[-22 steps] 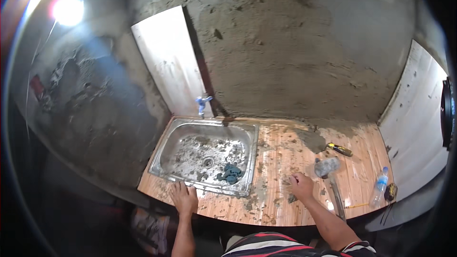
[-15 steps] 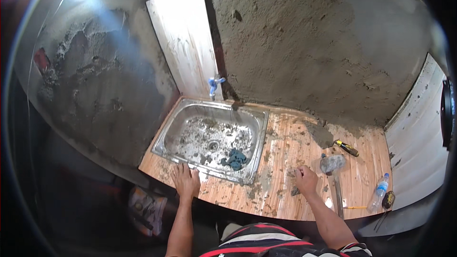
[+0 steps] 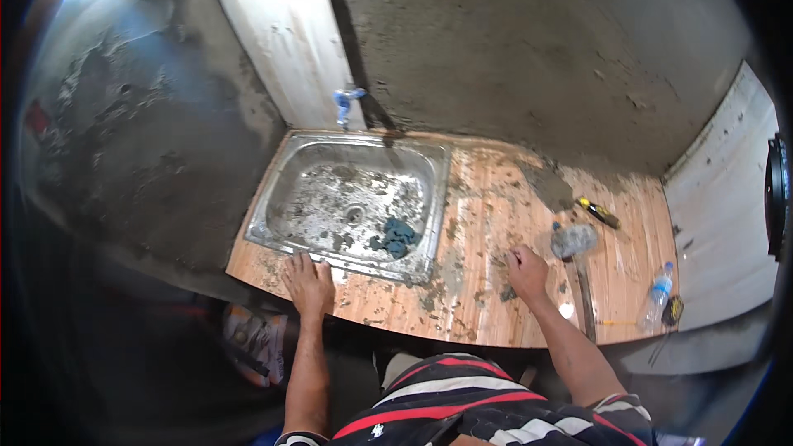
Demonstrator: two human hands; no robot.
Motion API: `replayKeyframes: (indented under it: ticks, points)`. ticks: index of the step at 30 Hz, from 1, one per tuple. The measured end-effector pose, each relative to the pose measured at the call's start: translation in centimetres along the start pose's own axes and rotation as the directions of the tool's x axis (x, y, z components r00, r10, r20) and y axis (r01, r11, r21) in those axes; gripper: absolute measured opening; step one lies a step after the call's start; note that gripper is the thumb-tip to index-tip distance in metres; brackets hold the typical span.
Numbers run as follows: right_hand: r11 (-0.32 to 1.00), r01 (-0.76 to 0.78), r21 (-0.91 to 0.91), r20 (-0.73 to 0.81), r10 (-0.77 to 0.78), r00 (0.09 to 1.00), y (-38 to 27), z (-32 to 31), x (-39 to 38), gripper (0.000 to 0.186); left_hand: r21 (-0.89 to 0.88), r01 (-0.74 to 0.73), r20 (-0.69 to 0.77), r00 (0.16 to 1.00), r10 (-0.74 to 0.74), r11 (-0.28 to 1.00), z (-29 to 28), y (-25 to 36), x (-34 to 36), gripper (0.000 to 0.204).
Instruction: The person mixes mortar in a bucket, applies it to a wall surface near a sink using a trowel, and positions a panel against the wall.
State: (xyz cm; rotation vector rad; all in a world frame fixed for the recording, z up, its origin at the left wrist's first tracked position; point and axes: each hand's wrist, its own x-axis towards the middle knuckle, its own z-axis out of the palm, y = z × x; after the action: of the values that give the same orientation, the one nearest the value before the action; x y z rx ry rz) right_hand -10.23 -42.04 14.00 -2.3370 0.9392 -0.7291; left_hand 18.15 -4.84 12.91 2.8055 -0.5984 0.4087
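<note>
Left hand (image 3: 309, 284) spread, empty, beside a rectangular steel sink (image 3: 435, 206); right hand (image 3: 527, 271) fisted, contents hidden, near a grey-headed, wooden-handled mallet (image 3: 574, 242).

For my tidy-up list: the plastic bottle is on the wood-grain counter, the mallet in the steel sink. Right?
Not the mallet: the head view shows it on the wood-grain counter, not in the steel sink. The plastic bottle is there too.

The rectangular metal sink (image 3: 440, 198) is set into the left part of the wood-grained tabletop (image 3: 487, 215), its shiny basin spattered dirty grey around a round drain. The pale orange-brown tabletop lies flat, streaked and smeared with grey.
</note>
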Motion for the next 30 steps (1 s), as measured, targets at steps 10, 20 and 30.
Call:
replayKeyframes:
  ticks: [10, 20, 30]
  points:
    - [0.997, -0.054, 0.05, 0.015, 0.053, 0.998, -0.2, -0.4, 0.4, 0.015, 0.019, 0.004, -0.018, 1.0, -0.003, 1.0, -0.3, 0.5, 0.3, 0.058]
    - [0.958, 0.078, 0.275, 0.008, -0.084, 0.996, -2.0, 1.7, 2.6, 0.014, -0.387, -0.058, -0.17, 0.985, -0.009, 0.92, -7.0, -8.7, 15.7, 0.051]
    - [0.858, 0.33, 0.394, -0.025, -0.349, 0.937, -30.3, 7.0, 28.1, 0.026, -0.834, -0.075, -0.066, 0.997, 0.035, 0.547, -21.0, -0.7, 50.7, 0.073]
